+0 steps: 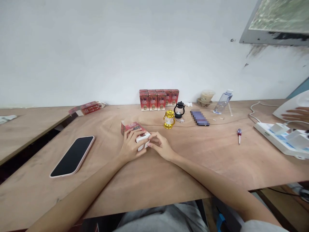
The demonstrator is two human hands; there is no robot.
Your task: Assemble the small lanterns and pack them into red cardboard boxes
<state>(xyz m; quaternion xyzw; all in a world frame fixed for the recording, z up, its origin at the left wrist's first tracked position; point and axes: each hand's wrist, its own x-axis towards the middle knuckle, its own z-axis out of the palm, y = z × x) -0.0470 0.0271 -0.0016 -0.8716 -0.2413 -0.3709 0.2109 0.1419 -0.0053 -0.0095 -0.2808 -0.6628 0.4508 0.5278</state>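
A red box (135, 125) lies on the wooden table with an open flap at its far left end and its white end toward me. My left hand (131, 145) is wrapped over the box and holds it against the table. At the near white end, my right hand (161, 146) pinches a white flap between thumb and forefinger. Behind my right hand stand a gold lantern (169, 120) and a black lantern (179, 110). What the box contains is not visible.
Red boxes (153, 101) stand against the wall. Left are a pink-edged phone (72, 156) and flattened red packaging (89, 108). Right are another phone (200, 118), a cup (207, 96), a bottle (223, 101), a screwdriver (239, 132), a power strip (282, 139) and another person's hand (297, 114).
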